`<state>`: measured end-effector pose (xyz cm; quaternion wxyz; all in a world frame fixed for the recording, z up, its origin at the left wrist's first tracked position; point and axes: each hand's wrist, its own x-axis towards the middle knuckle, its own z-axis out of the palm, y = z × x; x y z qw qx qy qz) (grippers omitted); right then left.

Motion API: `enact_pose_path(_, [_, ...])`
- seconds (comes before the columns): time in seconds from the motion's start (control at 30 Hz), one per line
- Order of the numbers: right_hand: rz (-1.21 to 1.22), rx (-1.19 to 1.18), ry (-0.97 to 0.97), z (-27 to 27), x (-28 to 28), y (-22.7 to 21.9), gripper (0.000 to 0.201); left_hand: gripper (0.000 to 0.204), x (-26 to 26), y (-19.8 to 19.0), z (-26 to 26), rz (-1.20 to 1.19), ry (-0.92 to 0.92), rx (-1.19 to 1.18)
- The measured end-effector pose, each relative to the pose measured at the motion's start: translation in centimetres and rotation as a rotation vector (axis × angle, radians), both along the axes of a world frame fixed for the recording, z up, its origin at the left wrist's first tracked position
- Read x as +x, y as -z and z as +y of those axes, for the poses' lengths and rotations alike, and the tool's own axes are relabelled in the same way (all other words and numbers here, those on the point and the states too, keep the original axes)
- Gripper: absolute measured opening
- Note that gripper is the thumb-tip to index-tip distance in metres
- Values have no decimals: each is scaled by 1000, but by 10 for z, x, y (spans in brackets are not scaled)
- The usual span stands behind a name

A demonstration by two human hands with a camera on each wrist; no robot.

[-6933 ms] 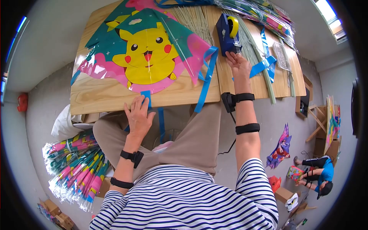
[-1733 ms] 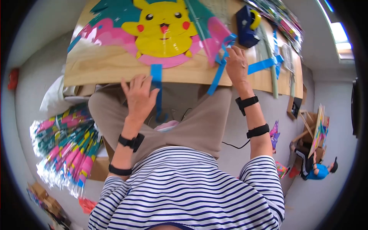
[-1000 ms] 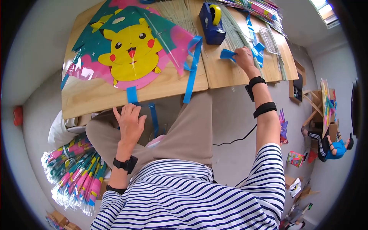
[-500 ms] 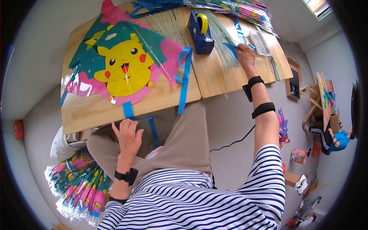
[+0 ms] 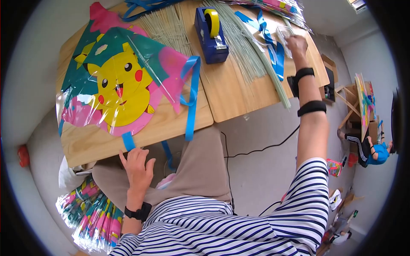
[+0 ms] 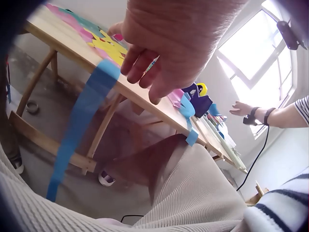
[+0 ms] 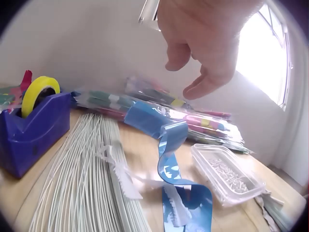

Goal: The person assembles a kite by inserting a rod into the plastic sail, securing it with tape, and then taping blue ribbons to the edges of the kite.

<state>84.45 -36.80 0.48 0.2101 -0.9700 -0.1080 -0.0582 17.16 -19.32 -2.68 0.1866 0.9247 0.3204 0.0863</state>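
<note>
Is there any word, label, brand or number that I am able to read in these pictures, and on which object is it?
None can be read.
Kite: a cartoon picture only, no words.
Tape dispenser: no legible label.
Blue ribbon: white marks, too blurred to read.

A wooden tabletop (image 5: 239, 91) fills the upper part of the head view. On its left half lies a kite (image 5: 121, 79) printed with a yellow cartoon figure, a blue ribbon (image 5: 191, 98) trailing from its right corner over the front edge. At upper centre stands a blue tape dispenser (image 5: 210, 34) with a yellow roll. Just right of it a sheaf of thin pale sticks (image 5: 252, 51) fans across the wood, with loose blue strips (image 5: 273, 47) beside. A clear plastic tray (image 7: 227, 176) sits near packaged kites (image 5: 277, 8) along the far edge.
</note>
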Motion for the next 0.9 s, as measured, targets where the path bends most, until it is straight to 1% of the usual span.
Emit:
enact_pose_path(0.03, [-3,52,84,-28,18,39,32,32,3,0,-1,1,17,-18])
enact_pose_path(0.07, [105,103,105,-43,-16,34,37,32,6,0,-2,3,34,-36])
enact_pose_path(0.1, [111,182,88,-62,-30,45,37,32,9,0,-3,5,50,-53])
enact_pose_path(0.17, [344,242,55,-89,-59,52,34,32,15,0,-6,0,91,-62])
enact_pose_path(0.27, [564,351,150,-95,-81,59,44,31,23,1,-9,-4,128,-69])
enact_pose_path(0.37, [536,305,150,-82,-95,58,34,31,25,1,-11,9,144,-71])
enact_pose_path(0.47, [510,317,150,-83,-89,63,31,31,24,-1,-12,6,126,-58])
enact_pose_path(0.57, [535,405,150,-85,-77,74,27,31,21,1,-14,13,114,-44])
enact_pose_path(0.67, [492,314,164,-85,-67,74,26,31,19,4,-15,21,111,-44])
enact_pose_path(0.77, [453,328,194,-84,-69,68,23,31,19,4,-16,21,116,-46])
enact_pose_path(0.87, [349,223,116,-86,-74,60,17,31,19,4,-15,22,118,-43])
enact_pose_path(0.9, [303,199,109,-89,-69,64,17,31,19,4,-15,22,118,-42])
